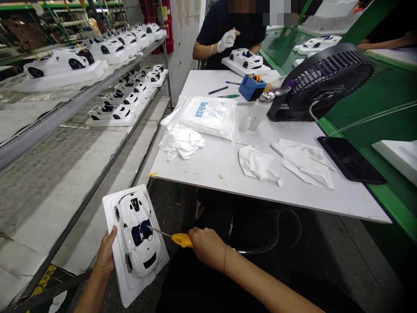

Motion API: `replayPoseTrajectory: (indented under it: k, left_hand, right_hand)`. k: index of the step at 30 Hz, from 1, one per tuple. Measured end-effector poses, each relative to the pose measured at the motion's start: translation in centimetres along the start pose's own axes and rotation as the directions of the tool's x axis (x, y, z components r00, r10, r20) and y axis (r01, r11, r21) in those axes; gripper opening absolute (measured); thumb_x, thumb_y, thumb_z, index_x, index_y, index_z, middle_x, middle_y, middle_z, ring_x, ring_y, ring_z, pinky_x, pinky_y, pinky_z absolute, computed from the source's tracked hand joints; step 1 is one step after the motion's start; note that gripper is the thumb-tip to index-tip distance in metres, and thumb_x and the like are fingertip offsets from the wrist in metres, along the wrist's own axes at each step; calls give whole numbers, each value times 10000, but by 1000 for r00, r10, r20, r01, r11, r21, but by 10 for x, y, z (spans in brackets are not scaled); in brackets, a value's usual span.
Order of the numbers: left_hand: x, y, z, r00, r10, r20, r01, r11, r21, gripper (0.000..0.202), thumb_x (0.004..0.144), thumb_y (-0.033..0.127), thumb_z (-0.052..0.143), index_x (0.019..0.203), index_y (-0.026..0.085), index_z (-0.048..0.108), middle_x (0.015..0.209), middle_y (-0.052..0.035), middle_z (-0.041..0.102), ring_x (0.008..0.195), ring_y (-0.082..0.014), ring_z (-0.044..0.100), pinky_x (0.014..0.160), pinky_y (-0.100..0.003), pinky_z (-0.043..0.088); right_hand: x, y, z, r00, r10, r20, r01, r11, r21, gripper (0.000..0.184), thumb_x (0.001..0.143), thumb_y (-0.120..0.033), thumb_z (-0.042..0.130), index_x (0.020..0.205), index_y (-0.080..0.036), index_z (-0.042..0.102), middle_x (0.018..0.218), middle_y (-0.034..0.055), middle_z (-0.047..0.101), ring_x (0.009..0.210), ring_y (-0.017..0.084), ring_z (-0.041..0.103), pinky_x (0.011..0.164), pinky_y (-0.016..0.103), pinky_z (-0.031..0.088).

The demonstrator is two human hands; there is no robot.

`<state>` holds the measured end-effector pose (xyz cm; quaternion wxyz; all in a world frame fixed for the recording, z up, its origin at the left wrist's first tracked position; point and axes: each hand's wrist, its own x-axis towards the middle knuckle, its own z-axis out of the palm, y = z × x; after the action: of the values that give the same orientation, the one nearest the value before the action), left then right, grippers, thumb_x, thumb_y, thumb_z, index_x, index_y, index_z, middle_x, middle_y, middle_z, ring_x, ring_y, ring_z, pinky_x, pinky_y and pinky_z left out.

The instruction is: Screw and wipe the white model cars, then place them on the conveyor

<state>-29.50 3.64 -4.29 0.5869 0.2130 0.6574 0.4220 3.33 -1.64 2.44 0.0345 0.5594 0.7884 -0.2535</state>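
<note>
Several shiny white model cars on foam bases line the grey metal rack shelves, far left. Bare left hand: grip grasping the left side of a white rectangular foam tray, thumb at the rim, other fingers mostly hidden. Glossy white open-top toy car with dark blue seats sits in that tray, held tilted above the floor, off the counter's near-left edge. Thin metal nozzle points into the cockpit; can't tell if the tip touches. It runs from an orange-yellow plastic blow gun, clasped in the grip of the right hand; trigger not visible. Likely risks: a wrist slip could scratch paint or seats; a one-sided hold plus more tilt could let the car slide out and drop; a tug on the pale clear hose could jerk the nozzle. White counter carries a crumpled white cloth pile, a clear plastic packet of white wipes and, further right, a black round fan; its draught, if running, might carry lint over.
</note>
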Motion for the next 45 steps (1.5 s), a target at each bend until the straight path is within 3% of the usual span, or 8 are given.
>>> replayPoseTrajectory:
  k: [9, 16, 21, 26, 29, 32, 36, 45]
  left_hand:
    - [-3, -1, 7, 999, -33, -17, 32, 999, -28, 554, 657, 445, 688, 1156, 240, 561, 888, -39, 721, 930, -284, 634, 834, -415, 525]
    - [-3, 4, 13, 998, 12, -57, -24, 980, -197, 504, 730, 499, 588, 1168, 251, 572, 1180, -64, 632, 1128, -302, 526, 944, -450, 452]
    - [-5, 4, 15, 988, 60, -145, -99, 956, -276, 499, 749, 526, 544, 1169, 258, 573, 1321, -40, 522, 1223, -303, 429, 987, -450, 405]
    - [-14, 6, 11, 988, 84, -127, -121, 942, -313, 439, 748, 471, 573, 1128, 255, 607, 1138, -10, 661, 1230, -291, 417, 1014, -428, 383]
    - [-20, 8, 12, 996, 36, -77, -60, 943, -329, 420, 712, 500, 599, 1064, 274, 645, 935, 10, 732, 1225, -292, 424, 1006, -425, 402]
    - [-24, 9, 14, 998, -5, -65, -16, 942, -334, 459, 678, 529, 621, 1068, 287, 642, 955, 20, 727, 1227, -298, 422, 1000, -427, 417]
    - [-26, 11, 18, 995, 8, -97, -39, 944, -327, 530, 676, 530, 625, 1144, 285, 592, 1126, 27, 665, 1251, -301, 388, 1011, -428, 406]
    - [-44, 24, 33, 990, 82, -116, -112, 952, -286, 534, 684, 536, 619, 1153, 280, 584, 1257, 14, 582, 1265, -294, 372, 1029, -411, 383]
  right_hand:
    - [-16, 6, -36, 996, 35, -79, -34, 999, 13, 129, 798, -129, 482, 895, -143, 565, 877, 73, 638, 690, 208, 631, 561, 268, 418]
    - [-78, 0, -18, 993, -25, 117, 12, 994, 110, 206, 746, -99, 497, 917, -152, 598, 902, 70, 646, 699, 225, 632, 591, 297, 440]
    - [-109, 21, -3, 985, 64, 162, -96, 975, 202, 242, 730, -77, 480, 919, -163, 604, 892, 55, 649, 728, 218, 634, 640, 306, 451]
    - [-99, 40, -20, 984, 152, 88, -167, 966, 198, 220, 755, -74, 470, 920, -162, 586, 904, 63, 643, 732, 208, 623, 645, 299, 439]
    - [-86, 32, -39, 989, 145, 33, -148, 974, 171, 178, 777, -82, 473, 895, -163, 579, 899, 60, 638, 704, 198, 612, 636, 293, 430]
    - [-82, 21, -48, 994, 105, 18, -107, 985, 136, 161, 774, -91, 498, 891, -164, 582, 890, 57, 637, 688, 199, 612, 607, 283, 417]
    - [-90, 15, -35, 996, 69, 60, -75, 991, 110, 156, 765, -90, 521, 885, -161, 592, 865, 55, 641, 656, 196, 614, 564, 271, 402]
    - [-83, 15, -5, 995, 94, -25, -93, 994, 55, 166, 766, -60, 508, 878, -149, 592, 860, 50, 638, 613, 173, 602, 525, 254, 400]
